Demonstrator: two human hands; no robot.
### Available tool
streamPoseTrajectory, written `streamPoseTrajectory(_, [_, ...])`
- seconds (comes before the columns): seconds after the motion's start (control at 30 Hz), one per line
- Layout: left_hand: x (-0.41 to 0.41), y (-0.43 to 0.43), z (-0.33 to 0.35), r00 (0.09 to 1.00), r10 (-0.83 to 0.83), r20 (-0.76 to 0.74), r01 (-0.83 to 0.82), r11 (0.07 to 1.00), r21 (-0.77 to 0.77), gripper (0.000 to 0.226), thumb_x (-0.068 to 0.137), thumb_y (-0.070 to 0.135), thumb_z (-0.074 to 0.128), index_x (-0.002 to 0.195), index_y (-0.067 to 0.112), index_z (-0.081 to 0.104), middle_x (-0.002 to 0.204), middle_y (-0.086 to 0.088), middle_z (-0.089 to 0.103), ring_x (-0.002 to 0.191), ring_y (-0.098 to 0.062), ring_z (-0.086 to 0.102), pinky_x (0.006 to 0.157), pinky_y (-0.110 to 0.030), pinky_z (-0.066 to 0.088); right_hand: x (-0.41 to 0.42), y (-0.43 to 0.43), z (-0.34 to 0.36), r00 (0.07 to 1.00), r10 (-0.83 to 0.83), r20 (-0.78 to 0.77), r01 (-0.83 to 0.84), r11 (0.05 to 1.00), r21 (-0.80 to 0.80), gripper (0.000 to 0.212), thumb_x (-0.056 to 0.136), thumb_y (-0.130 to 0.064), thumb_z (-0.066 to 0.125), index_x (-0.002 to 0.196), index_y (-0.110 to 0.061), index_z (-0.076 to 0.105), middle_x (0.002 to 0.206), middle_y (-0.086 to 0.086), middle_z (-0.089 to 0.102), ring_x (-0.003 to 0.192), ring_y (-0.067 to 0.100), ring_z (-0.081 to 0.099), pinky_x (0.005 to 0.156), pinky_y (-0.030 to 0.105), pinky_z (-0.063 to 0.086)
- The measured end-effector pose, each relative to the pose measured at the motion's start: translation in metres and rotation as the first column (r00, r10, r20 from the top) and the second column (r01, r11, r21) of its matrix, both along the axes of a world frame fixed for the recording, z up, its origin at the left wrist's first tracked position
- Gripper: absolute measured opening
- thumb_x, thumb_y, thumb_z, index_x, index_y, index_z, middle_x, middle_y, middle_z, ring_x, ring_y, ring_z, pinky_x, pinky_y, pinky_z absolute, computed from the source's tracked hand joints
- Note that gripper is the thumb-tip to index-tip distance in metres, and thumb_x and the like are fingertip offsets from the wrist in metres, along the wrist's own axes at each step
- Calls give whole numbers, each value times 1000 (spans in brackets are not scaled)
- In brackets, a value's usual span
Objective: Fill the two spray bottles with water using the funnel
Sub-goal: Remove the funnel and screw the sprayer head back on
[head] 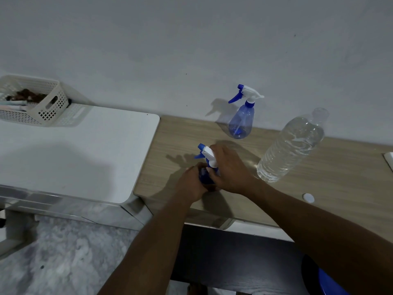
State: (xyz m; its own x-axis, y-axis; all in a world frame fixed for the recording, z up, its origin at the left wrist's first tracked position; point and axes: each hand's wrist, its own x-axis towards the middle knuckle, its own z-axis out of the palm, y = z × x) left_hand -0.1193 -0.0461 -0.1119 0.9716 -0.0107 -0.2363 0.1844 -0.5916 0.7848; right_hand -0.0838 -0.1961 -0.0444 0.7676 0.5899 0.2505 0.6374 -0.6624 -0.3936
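We see the near sprayer [207, 165] standing on the wood desk [331, 167], close to its left edge; both hands are on it. The left hand [192, 182] has its fingers curled round the blue body; the right hand [229, 169] has its fingers wrapped at the collar under the white head. We judge the head is being twisted off; we can't tell how loose it is.

Handling, as we judge it: thin clear plastic, light and empty, so the body dents if squeezed; best to hold the body low and firm and turn only at the collar, not by the trigger. The water bottle [291, 147] looks nearly full, so heavy, with soft ribbed walls; we'd grip it mid-body, since squeezing will slop water out of the open neck. Its cap [308, 198] lies on the desk nearer us.

Near sprayer: long axis upright, nozzle pointing left and away. The far sprayer [241, 122] stands upright by the wall with its head on and nozzle to the left, well apart from the hands. We can't make out a funnel.
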Motion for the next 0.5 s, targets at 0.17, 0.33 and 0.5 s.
streamPoseTrajectory(0.17, [-3, -2, 4, 1000, 11, -8, -11, 999, -40, 72, 58, 47, 89, 121, 30, 58, 113, 8, 66, 102, -13, 62, 92, -30, 48, 0, 6, 1, 995, -80, 54, 84, 994, -71, 50, 84, -44, 73, 112, -8, 55, 97, 10, 64, 82, 24, 59, 73, 37, 49])
streamPoseTrajectory(0.33, [-2, -1, 4, 1000, 9, -12, -10, 998, -56, 65, 66, 33, 90, 122, 26, 57, 105, 11, 63, 97, -12, 62, 86, -24, 44, 0, 0, 3, 1000, -7, -1, 7, 999, -43, 47, 84, -31, 71, 120, -10, 50, 105, 8, 59, 88, 20, 53, 80, 42, 49])
streamPoseTrajectory(0.5, [-4, -3, 8, 1000, -14, 0, 14, 999, -41, 64, 65, 35, 89, 121, 26, 58, 108, 12, 63, 98, -10, 59, 95, -31, 48, -1, 4, -1, 992, -94, 79, 101, 991, -86, 53, 83, -52, 71, 112, -12, 52, 97, 7, 62, 80, 17, 52, 74, 32, 43])
